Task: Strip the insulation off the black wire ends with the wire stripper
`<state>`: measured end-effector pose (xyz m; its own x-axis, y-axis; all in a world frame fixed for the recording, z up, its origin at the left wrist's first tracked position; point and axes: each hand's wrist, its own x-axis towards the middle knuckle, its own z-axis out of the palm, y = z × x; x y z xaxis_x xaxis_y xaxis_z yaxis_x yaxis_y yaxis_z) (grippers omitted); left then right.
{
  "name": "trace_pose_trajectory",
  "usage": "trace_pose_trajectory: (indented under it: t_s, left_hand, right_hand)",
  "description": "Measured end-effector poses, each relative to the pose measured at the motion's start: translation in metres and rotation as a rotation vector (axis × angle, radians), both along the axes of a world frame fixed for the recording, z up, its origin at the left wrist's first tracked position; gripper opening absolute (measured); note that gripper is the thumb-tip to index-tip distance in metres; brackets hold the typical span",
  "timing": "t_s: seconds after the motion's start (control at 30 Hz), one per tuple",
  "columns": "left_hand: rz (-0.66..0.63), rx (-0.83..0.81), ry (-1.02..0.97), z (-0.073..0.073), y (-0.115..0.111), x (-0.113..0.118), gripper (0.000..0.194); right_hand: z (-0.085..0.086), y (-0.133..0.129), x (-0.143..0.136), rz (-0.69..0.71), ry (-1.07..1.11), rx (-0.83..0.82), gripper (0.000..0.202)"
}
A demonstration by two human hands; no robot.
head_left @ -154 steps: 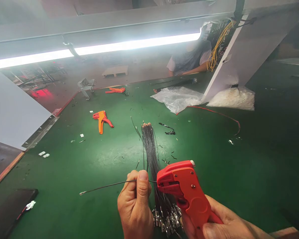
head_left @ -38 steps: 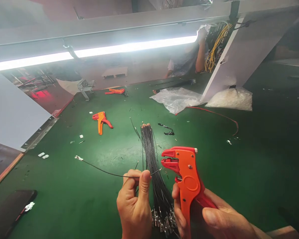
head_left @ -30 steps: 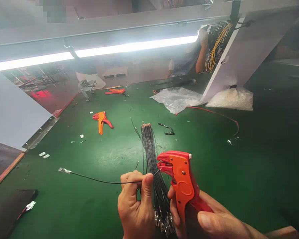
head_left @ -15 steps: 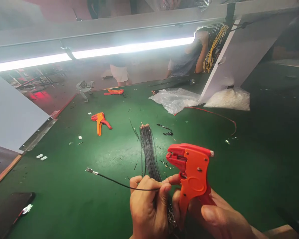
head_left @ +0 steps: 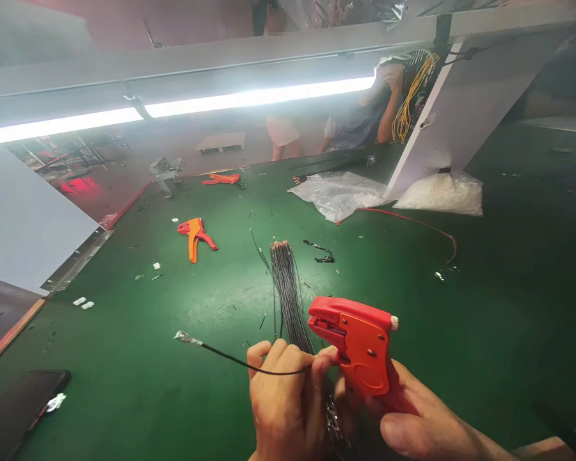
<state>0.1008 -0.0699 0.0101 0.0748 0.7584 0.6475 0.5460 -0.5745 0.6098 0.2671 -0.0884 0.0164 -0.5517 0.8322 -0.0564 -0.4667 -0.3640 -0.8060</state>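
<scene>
My left hand (head_left: pixel 285 394) pinches a single black wire (head_left: pixel 235 358) between thumb and finger; its free end, with a metal terminal, points left. In my right hand (head_left: pixel 413 416) is a red and orange wire stripper (head_left: pixel 360 339), its jaws facing left above the fingertips of my left hand. The fingertips of both hands are close together at the wire. A bundle of black wires (head_left: pixel 288 294) with copper-coloured ends lies on the green table beyond my left hand. Metal terminals show below, between the hands.
Another stripper (head_left: pixel 195 238) lies left of the bundle, and an orange tool (head_left: pixel 221 179) lies farther back. Plastic bags (head_left: pixel 338 192) and a red wire (head_left: pixel 413 221) are at the back right. A dark phone-like object (head_left: pixel 24 410) lies front left. A person (head_left: pixel 360 121) is beyond the table.
The wire stripper in my right hand has moved down and left and tilted slightly, nearer my left hand. The wire's terminal end has shifted slightly right and down.
</scene>
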Motion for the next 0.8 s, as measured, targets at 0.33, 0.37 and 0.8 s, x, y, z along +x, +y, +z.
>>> trace_pose_trajectory:
  t_s: [0.33,0.37,0.8]
  left_hand:
    - [0.054,-0.058,-0.042,0.0002,0.0027,-0.0022,0.019]
    - [0.064,-0.057,-0.051,0.0007,0.0028,-0.0017,0.018]
    - [0.024,-0.089,-0.048,0.0065,-0.0007,-0.0002,0.029]
  right_hand:
    - [-0.006,0.0002,-0.0019,-0.008,-0.025,0.0,0.048]
    - [-0.0061,0.0002,-0.0008,-0.011,-0.041,0.007,0.044]
    - [-0.0069,0.0007,-0.0033,-0.037,0.052,-0.035,0.057]
